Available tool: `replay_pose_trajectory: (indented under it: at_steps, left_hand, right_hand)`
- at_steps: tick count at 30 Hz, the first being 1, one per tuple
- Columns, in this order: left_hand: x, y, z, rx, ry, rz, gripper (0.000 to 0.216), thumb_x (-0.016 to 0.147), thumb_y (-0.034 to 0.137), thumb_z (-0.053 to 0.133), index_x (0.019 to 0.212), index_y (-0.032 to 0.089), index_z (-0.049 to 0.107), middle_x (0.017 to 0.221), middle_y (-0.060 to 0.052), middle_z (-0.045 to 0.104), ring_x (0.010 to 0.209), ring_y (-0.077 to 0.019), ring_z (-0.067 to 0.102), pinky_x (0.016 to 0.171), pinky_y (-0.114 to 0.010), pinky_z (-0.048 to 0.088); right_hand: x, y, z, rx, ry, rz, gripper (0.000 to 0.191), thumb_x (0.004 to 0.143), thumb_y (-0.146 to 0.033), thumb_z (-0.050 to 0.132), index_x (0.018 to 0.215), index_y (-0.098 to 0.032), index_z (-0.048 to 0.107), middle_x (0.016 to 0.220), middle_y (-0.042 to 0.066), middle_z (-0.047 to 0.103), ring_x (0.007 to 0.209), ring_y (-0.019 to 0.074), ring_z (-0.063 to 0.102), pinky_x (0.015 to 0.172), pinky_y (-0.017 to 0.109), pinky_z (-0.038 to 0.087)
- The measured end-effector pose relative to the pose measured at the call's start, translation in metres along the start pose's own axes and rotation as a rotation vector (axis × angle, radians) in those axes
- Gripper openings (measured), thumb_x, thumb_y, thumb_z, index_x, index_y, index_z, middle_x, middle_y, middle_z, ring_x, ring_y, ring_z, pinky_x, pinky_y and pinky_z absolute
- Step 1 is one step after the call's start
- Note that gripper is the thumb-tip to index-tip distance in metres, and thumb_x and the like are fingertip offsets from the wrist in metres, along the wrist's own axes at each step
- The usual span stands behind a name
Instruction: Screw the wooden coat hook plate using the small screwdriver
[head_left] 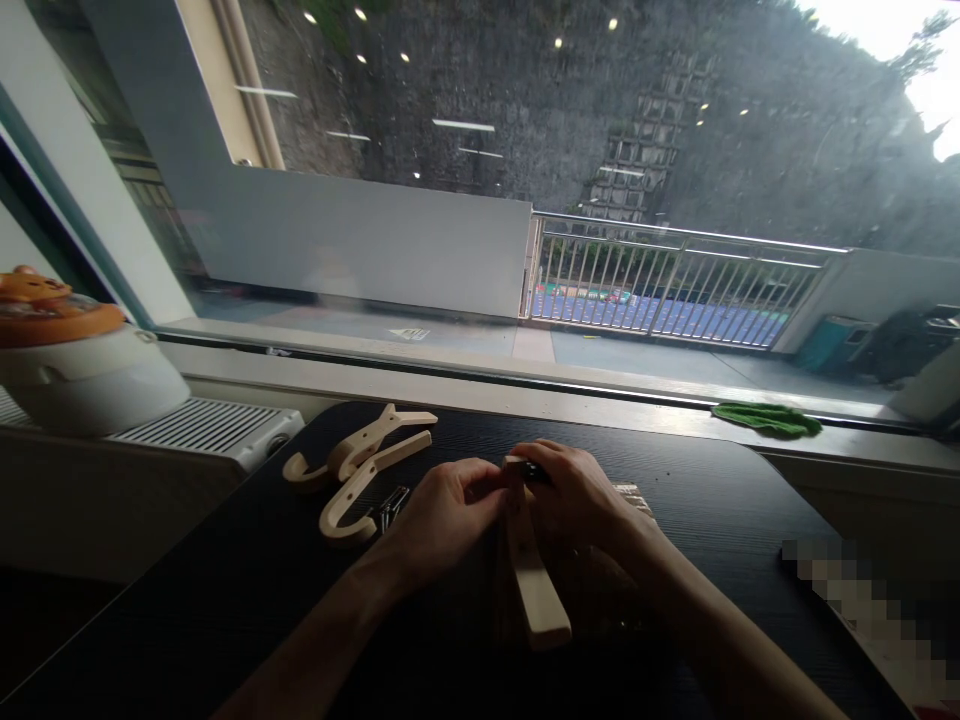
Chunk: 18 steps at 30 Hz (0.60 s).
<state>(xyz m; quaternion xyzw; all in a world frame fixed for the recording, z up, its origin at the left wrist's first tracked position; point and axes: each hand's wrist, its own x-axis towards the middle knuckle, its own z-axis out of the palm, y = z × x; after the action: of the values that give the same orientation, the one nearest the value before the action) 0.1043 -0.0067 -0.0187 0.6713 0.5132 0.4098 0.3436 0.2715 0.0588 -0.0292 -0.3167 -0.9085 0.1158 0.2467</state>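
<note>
A pale wooden hook (541, 595) lies in front of me on the dark table, its flat end towards me. My left hand (454, 512) is closed, thumb and fingers pinching the hook's far end. From the other side my right hand (576, 492) wraps round the same end. A small dark thing (532, 470) shows by the right fingers, too shadowed to name. More wooden hooks (346, 508) with drilled holes lie left of my hands. Next to them is a small pile of metal screws (391, 506), partly behind my left wrist.
The black table (247, 580) meets the window sill (525, 398). A green cloth (769, 420) lies on the sill at right. A white pot with an orange lid (67, 350) stands on the radiator (217, 432) at left. A striped thing (636, 497) shows behind my right hand.
</note>
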Motion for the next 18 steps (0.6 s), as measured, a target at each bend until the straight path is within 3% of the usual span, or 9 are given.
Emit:
replay_pose_trajectory:
  at_steps: [18]
  left_hand:
    - [-0.0022, -0.0027, -0.0023, 0.161, -0.008, 0.071, 0.025, 0.078, 0.028, 0.045, 0.094, 0.02, 0.062, 0.08, -0.001, 0.063, 0.074, -0.0149, 0.057, 0.065, -0.023, 0.041]
  right_hand:
    - [-0.0014, 0.0037, 0.0041, -0.015, -0.013, -0.07, 0.027, 0.079, -0.025, 0.047, 0.106, -0.022, 0.049, 0.091, 0.003, 0.057, 0.078, 0.0143, 0.053, 0.067, 0.023, 0.036]
